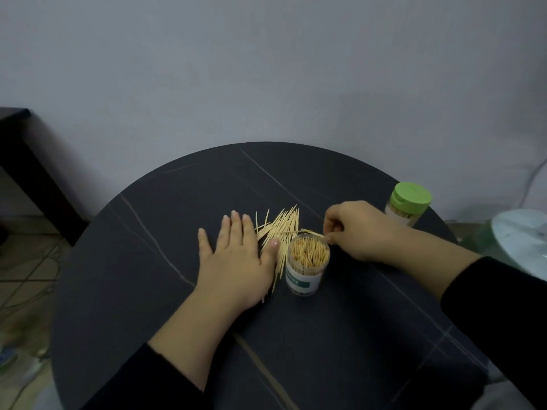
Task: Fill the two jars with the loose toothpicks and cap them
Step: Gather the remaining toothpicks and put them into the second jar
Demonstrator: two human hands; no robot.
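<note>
Loose toothpicks [278, 232]: where do they lie? asks the first.

In a fanned heap about the middle of the round table [296, 359], just behind and to the left of the open jar [307, 263], answers the second.

And the hands?

The left hand [233, 258] lies flat on the table with fingers spread, its thumb pressing on the near end of the heap. The right hand [352, 232] has its fingers curled and pinches a small bunch [310, 232] just behind the open jar's rim.

How far along is it?

I judge it well past halfway. The capped jar [407, 207] stands near the table's far right edge with its green lid [410, 196] on and sticks showing through the wall. The open jar looks packed nearly to the brim and has no cap on.

So the step in hand?

Feeding the last sticks into the open jar, a bunch at a time.

What does the next move call for?

The bunch must be tipped upright and slid down among tightly packed sticks, so it needs aligning first; little room seems left. The left hand could steady the jar. I see no second cap anywhere on the table, so it has to be found.
</note>
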